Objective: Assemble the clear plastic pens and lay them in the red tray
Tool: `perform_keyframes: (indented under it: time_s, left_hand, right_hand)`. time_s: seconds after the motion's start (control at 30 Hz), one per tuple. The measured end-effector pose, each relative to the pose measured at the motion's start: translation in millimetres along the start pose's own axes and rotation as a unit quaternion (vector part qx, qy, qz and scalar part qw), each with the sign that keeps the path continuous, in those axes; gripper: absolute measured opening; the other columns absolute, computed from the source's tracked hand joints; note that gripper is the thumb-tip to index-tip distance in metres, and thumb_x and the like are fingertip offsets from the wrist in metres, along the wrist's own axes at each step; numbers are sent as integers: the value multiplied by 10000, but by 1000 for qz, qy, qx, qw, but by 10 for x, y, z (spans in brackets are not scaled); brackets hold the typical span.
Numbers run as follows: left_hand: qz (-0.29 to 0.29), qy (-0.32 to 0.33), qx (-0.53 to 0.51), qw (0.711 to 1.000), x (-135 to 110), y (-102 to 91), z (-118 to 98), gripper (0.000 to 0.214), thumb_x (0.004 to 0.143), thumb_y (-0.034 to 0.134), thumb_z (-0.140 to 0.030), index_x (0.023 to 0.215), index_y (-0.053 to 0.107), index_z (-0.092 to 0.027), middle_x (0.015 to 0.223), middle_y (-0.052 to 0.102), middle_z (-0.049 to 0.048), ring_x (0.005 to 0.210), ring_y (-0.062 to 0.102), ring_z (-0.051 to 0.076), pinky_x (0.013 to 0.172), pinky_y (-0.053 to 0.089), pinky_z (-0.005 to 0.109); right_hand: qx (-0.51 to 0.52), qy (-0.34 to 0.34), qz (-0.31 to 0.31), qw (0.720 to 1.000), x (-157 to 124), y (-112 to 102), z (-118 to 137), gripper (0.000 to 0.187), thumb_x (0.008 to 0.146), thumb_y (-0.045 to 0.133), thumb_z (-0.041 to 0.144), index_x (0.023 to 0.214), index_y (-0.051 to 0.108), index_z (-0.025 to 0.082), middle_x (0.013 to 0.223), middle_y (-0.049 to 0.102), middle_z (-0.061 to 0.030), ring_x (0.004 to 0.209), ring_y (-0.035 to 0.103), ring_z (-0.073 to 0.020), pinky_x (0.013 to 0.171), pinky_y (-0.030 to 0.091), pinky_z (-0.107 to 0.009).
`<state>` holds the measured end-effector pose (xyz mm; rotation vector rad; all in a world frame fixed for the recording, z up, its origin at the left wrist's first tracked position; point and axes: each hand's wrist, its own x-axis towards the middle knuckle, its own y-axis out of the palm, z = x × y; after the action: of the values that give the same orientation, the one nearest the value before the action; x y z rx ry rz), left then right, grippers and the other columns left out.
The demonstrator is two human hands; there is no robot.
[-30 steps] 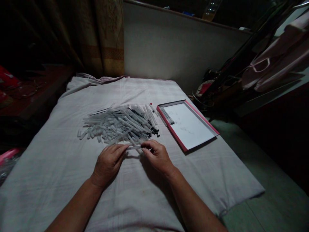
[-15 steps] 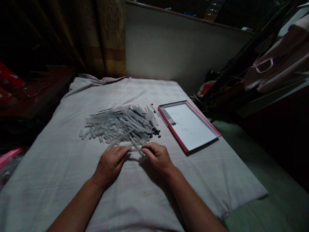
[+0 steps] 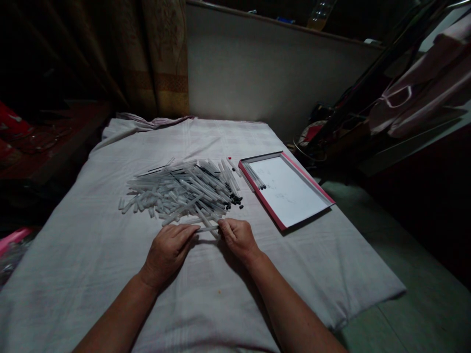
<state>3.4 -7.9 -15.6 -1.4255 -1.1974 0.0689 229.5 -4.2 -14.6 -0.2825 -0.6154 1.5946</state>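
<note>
Between my two hands lies a slim translucent pen barrel [image 3: 208,229]. My left hand [image 3: 170,247] is closed on its left end. My right hand [image 3: 237,237] pinches the right end, where the fingertips hide whatever small part is there. Just beyond my hands spreads a heap of clear pen parts [image 3: 184,189], with barrels, caps and dark refills mixed together. Small black plugs [image 3: 235,199] gather at the heap's right side. To the right, a shallow red-edged box lid [image 3: 270,212] holds several pens [image 3: 254,175] lined up along its left wall.
A pale checked cloth [image 3: 110,255] covers the table. Behind it stand a wall [image 3: 250,73] and a brown curtain [image 3: 169,59]. A dark red side table [image 3: 73,135] is at the left, and pink cloth [image 3: 415,93] hangs at the right.
My right hand has turned and shifted slightly to the right along the barrel, its fingers curled in more. My left hand keeps its hold. The whole view has shifted a little.
</note>
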Motion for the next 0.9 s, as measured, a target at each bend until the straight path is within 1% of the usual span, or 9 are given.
perform_keyframes:
  time_s: [0.1, 0.17, 0.27, 0.43, 0.47, 0.6, 0.7, 0.8, 0.9]
  left_hand:
    - [0, -4, 7, 1000, 10, -10, 1, 224, 1000, 508, -302, 1135, 662, -210, 976, 770, 71, 848, 709, 201, 758, 524, 336]
    - [0, 1, 13, 1000, 17, -13, -3, 218, 1003, 508, -306, 1121, 660, -203, 974, 771, 71, 841, 711, 201, 752, 525, 336]
    - [0, 7, 16, 1000, 21, -12, -11, 214, 1006, 506, -301, 1109, 657, -190, 968, 773, 73, 840, 712, 199, 745, 525, 335]
    - [14, -4, 11, 1000, 4, -3, -7, 218, 1004, 509, -299, 1128, 658, -198, 993, 773, 72, 859, 716, 201, 756, 526, 338]
    - [17, -7, 10, 1000, 1, -2, -4, 217, 1002, 513, -297, 1130, 659, -201, 997, 773, 71, 859, 715, 202, 757, 526, 339]
    - [18, -10, 4, 1000, -5, -3, 5, 213, 998, 521, -284, 1130, 661, -193, 994, 772, 74, 864, 713, 204, 763, 524, 341]
    - [20, -11, 0, 1000, -11, 3, 14, 214, 994, 523, -277, 1135, 664, -198, 999, 771, 74, 866, 713, 202, 764, 523, 339]
    - [21, -14, -3, 1000, -19, 14, 22, 222, 996, 518, -286, 1142, 663, -204, 1009, 770, 77, 864, 713, 200, 762, 522, 339]
    - [13, -16, 1, 1000, -23, 23, 27, 221, 1000, 514, -298, 1131, 661, -197, 999, 770, 78, 868, 713, 202, 763, 522, 343]
  right_hand:
    - [73, -1, 13, 997, -28, -69, 42, 252, 942, 486, 369, 889, 664, 199, 684, 648, -1, 594, 584, -142, 574, 432, -234]
    - [87, -9, 12, 996, -38, -103, 60, 174, 891, 538, 303, 963, 657, 198, 771, 679, -8, 667, 612, -148, 634, 472, -242]
    - [59, -21, 8, 998, -31, -109, 59, 139, 878, 539, 284, 864, 652, 204, 767, 672, -8, 695, 605, -148, 667, 469, -244]
    - [9, -19, 9, 1000, -13, -81, 35, 333, 944, 481, 374, 676, 600, 216, 621, 596, 5, 589, 548, -136, 604, 422, -239]
    - [10, -21, 13, 1000, -16, -84, 36, 331, 949, 473, 378, 697, 613, 214, 631, 605, 2, 592, 554, -137, 606, 425, -239]
    - [32, -39, 21, 999, -38, -109, 55, 178, 896, 537, 304, 956, 663, 194, 784, 688, -20, 668, 611, -148, 655, 467, -245]
    - [27, -42, 16, 999, -40, -108, 56, 143, 892, 539, 276, 874, 660, 202, 751, 679, -14, 668, 610, -148, 649, 466, -245]
    - [24, -34, 16, 999, -31, -97, 43, 231, 931, 512, 319, 776, 642, 208, 667, 647, -4, 621, 592, -142, 616, 451, -242]
    - [41, -28, 17, 999, -31, -93, 35, 166, 910, 540, 311, 930, 660, 198, 712, 669, -3, 603, 590, -135, 599, 454, -238]
